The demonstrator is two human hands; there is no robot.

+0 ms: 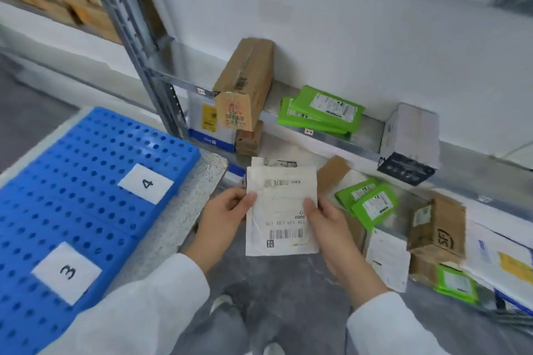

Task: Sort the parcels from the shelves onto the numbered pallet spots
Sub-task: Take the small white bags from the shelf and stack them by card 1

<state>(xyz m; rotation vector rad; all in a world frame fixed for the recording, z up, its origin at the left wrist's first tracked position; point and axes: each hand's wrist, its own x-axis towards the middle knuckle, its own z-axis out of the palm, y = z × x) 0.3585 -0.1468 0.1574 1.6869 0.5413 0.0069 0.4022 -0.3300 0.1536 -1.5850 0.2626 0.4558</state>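
Sorting progress: judged to be early. Only the paper labels 4 (145,183) and 3 (67,272) are seen on the visible part of the blue pallet (86,158) at the left of the frame; other spots are out of view.
Parcel in hand: a flat white parcel (281,210) is held at the centre of the frame, over the floor, between pallet and shelves. Its barcode label is turned upward, probably so that it can be read.
Left hand (227,210): the parcel's left edge is pinched, with the thumb laid on its face.
Right hand (326,219): the right edge is gripped likewise, thumb on top.
Uncertain: a second flat packet may be held behind the top edge; the blur prevents this from being settled.
Left to do: the held parcel is not yet placed. On the middle shelf (331,140), at centre right, a tall brown box (245,81), green packets (326,109) and a white-and-dark box (409,144) are seen. On the lowest level, at lower right, more green packets (372,204), a brown carton (438,228) and white envelopes are piled.
Surface: the pallet is perforated plastic, set on a speckled grey slab (207,170).
Room: a white wall (317,23), a grey mottled floor (288,297) and a slotted metal upright (138,37) at upper left are shown.
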